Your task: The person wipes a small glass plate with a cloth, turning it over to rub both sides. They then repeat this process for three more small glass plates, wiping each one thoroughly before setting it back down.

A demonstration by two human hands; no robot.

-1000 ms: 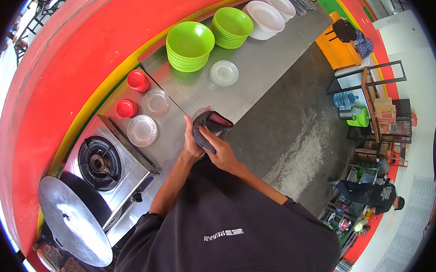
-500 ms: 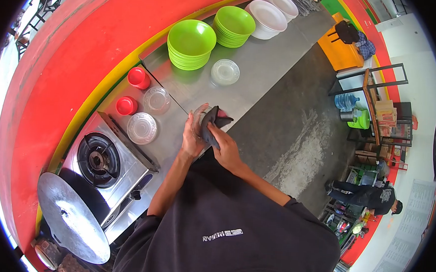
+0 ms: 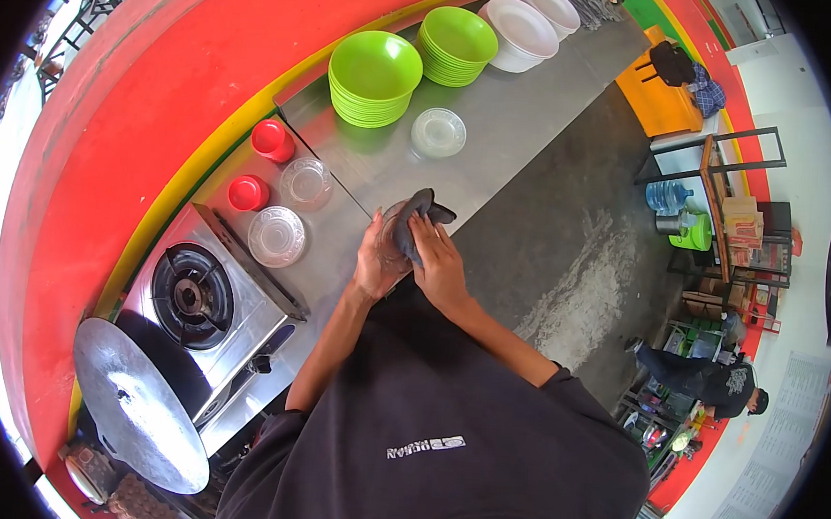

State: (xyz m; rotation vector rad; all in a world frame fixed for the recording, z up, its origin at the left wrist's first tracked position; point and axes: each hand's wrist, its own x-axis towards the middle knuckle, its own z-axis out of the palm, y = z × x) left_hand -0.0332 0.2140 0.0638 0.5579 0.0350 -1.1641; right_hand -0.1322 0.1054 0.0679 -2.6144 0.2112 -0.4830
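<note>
My left hand [image 3: 374, 270] is closed around the edge of a small clear glass dish [image 3: 392, 232], held tilted above the front edge of the steel counter. In my right hand [image 3: 441, 272] is a dark grey cloth [image 3: 420, 211], pressed against the dish's inner face; the fingers lie together over it. Cloth and fingers hide much of the dish. Similar clear glass dishes sit on the counter: one [image 3: 438, 133] ahead of my hands, another [image 3: 306, 183] and a third [image 3: 277, 236] to the left. Two red cups [image 3: 272, 141] stand beside those on the left.
Stacks of green bowls [image 3: 377, 69] and white bowls [image 3: 521, 30] line the back of the steel counter [image 3: 527, 110]. To the left are a gas stove [image 3: 193, 295] and a large metal lid [image 3: 140, 405]. Another person [image 3: 710, 380] stands far right, beyond the floor.
My right hand has shifted slightly up over the cloth, its fingers now flatter against it. The dish stays in my left hand. The whole view has moved a little.
</note>
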